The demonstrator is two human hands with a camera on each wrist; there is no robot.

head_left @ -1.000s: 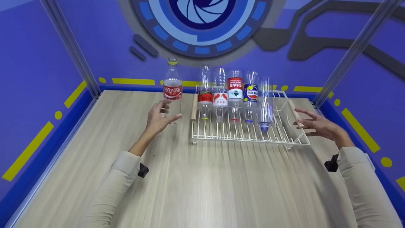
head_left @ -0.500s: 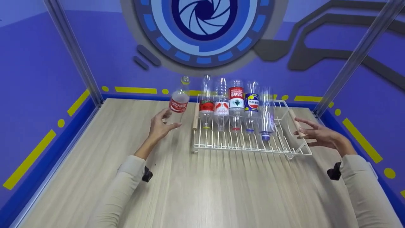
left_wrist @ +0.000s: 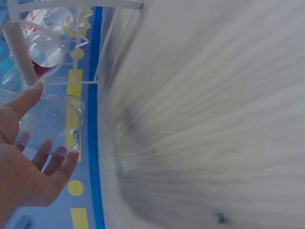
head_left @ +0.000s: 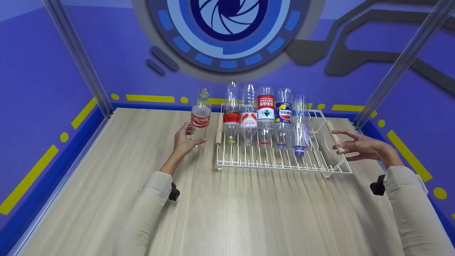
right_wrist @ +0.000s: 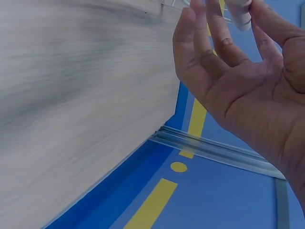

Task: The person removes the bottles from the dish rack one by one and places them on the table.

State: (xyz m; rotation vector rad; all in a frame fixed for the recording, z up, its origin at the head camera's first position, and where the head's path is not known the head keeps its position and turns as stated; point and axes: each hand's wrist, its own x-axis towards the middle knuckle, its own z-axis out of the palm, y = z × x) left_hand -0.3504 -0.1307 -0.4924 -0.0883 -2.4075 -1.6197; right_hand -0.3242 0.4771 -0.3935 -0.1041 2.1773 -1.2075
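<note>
Bottle with the red label [head_left: 201, 120] was just left of the wire rack [head_left: 284, 165], neck up and base down. I could not tell if its base touched the bench [head_left: 227, 206]. The left grip [head_left: 183, 144] had its thumb and fingers around the low, clear part, under the label. The right grip [head_left: 366, 147] was at the right end of the rack, thumb and fingers bent loosely around the right wooden handle [head_left: 335, 137].

The bottle looked like thin plastic with no drink in it, so it was likely very light. It would likely bend and pop if squeezed hard, but not break. Its smooth sides might slip, so a soft hold around the middle, over the label, seemed best. A hold low down could let the top tip over.

The rack held five more see-through bottles, all in a row with their bottoms up and necks down. From the rack's left end, they were a bottle with a red and green label [head_left: 231, 117], a bottle with a white and red label [head_left: 249, 120], a bottle with a big red and white label [head_left: 266, 106], a bottle with a blue label [head_left: 283, 112], and a bottle with a purple cap [head_left: 300, 133]. I saw no drink in them.
</note>
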